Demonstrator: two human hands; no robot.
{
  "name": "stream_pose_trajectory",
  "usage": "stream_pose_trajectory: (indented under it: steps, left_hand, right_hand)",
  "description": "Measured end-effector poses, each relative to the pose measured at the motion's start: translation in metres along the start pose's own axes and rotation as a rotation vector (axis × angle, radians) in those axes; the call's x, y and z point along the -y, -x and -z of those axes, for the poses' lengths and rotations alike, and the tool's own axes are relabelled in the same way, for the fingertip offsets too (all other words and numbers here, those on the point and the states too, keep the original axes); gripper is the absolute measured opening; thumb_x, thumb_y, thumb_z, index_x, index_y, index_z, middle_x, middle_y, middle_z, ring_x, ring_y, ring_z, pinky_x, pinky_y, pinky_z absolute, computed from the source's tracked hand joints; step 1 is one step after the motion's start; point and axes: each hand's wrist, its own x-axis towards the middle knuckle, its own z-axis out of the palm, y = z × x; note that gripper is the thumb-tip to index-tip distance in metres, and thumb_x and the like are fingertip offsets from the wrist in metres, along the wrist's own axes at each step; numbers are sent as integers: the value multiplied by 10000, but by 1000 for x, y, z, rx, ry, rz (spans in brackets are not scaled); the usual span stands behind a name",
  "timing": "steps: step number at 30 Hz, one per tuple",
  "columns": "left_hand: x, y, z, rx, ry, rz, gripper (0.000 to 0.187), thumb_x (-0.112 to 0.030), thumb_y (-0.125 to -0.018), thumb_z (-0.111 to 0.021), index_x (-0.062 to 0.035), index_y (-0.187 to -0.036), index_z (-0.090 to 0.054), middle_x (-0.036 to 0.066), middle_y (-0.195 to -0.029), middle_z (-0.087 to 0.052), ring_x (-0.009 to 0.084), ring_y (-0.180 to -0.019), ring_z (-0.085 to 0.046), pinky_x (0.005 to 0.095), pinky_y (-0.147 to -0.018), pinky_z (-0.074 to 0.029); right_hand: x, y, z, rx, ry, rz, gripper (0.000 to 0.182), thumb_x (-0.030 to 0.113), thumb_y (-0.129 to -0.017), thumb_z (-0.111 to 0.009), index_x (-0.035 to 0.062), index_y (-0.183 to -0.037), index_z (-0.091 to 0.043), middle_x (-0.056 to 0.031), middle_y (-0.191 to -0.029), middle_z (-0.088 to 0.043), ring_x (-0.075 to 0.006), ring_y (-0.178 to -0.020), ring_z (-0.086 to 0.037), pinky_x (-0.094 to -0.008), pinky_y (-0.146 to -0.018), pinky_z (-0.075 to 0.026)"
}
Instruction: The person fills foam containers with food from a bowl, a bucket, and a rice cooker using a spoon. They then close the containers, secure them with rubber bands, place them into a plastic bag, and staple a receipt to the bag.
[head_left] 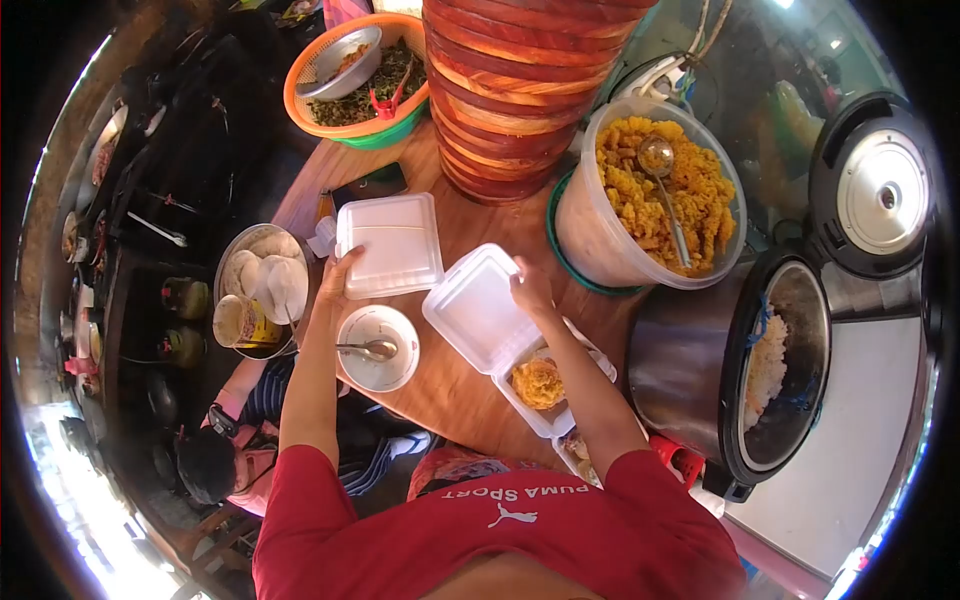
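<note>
My left hand (338,274) grips the left edge of a closed white foam takeaway box (392,240) over the wooden table. My right hand (530,288) holds the raised lid of an open foam takeaway box (480,312) by its right edge. A golden fried piece of food (538,384) lies in that box's base, which my right forearm partly covers. Another foam box with food (577,452) shows below it, mostly hidden by my arm and shirt. Between my arms stands a white bowl (378,372) with a metal spoon (370,349) in it.
A large tub of fried food (640,200) with a ladle stands at right, beside an open rice cooker (735,370). A tall wooden drum (530,80) is at the back, near an orange basket (305,75) and a phone (370,185). A person (240,450) is at lower left.
</note>
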Motion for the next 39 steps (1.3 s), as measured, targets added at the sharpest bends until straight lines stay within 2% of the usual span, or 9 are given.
stream_pose_trajectory:
  steps: [5,9,20,23,26,29,30,35,39]
  left_hand:
    - [4,-13,8,0,33,58,619,-229,-723,-729,-17,-1231,-446,114,-1042,-591,226,-923,-609,326,-760,-542]
    - [11,-21,2,111,21,88,615,-197,-729,-724,-38,-1244,-427,111,-1048,-580,217,-907,-606,331,-730,-544]
    - [17,1,-77,294,-424,194,676,-166,-739,-733,-4,-1285,-368,178,-1159,-520,273,-1032,-547,400,-784,-517]
    - [33,-10,-65,-210,-1589,-693,610,-131,-793,-665,-19,-1309,-359,209,-1244,-454,284,-1182,-439,422,-921,-441]
    - [-8,77,-132,395,-1332,-648,573,-88,-841,-579,-68,-1356,-330,184,-1343,-382,278,-1285,-320,411,-1011,-341]
    - [49,120,-146,1047,-1038,-119,707,59,-751,-421,-111,-1419,-262,143,-1431,-323,281,-1310,-306,322,-1063,-265]
    - [75,117,-146,1267,-1024,-390,749,45,-723,-462,-53,-1425,-222,165,-1444,-295,251,-1337,-266,316,-1092,-220]
    - [96,170,-153,966,-873,-332,721,-125,-753,-686,-2,-1360,-319,156,-1384,-366,211,-1293,-318,334,-1070,-257]
    - [92,196,-182,573,-883,-57,661,-152,-764,-716,10,-1307,-376,130,-1259,-497,215,-1148,-480,321,-968,-384]
  right_hand:
    - [40,12,60,48,-332,-92,233,96,-746,-536,2,-952,-586,-196,-881,-629,-316,-852,-613,-372,-745,-471]
    - [32,21,68,107,-599,-50,213,58,-717,-523,18,-917,-583,-41,-782,-594,-127,-757,-554,-277,-684,-435]
    - [44,83,123,79,-647,-119,152,3,-792,-576,49,-931,-615,-50,-894,-648,-123,-823,-605,-268,-746,-475]
    - [23,95,130,104,-711,-67,151,7,-806,-584,48,-947,-616,-35,-917,-656,-126,-844,-610,-271,-760,-479]
    - [19,111,150,158,-757,-63,195,7,-810,-585,46,-999,-617,-43,-981,-640,-145,-905,-600,-298,-791,-481]
    - [10,130,160,123,-711,16,286,-35,-832,-555,28,-1110,-583,-56,-1104,-596,-142,-1018,-562,-267,-898,-443]
    - [3,139,162,72,-703,-7,279,30,-826,-583,41,-1104,-592,-76,-1103,-594,-161,-1013,-564,-286,-884,-451]
    - [-4,201,182,-36,-119,54,365,219,-819,-661,95,-1155,-589,-92,-1019,-587,-205,-927,-585,-318,-865,-445]
    - [-42,214,140,-231,80,67,238,215,-757,-646,81,-953,-645,-163,-953,-611,-346,-847,-594,-390,-748,-484]
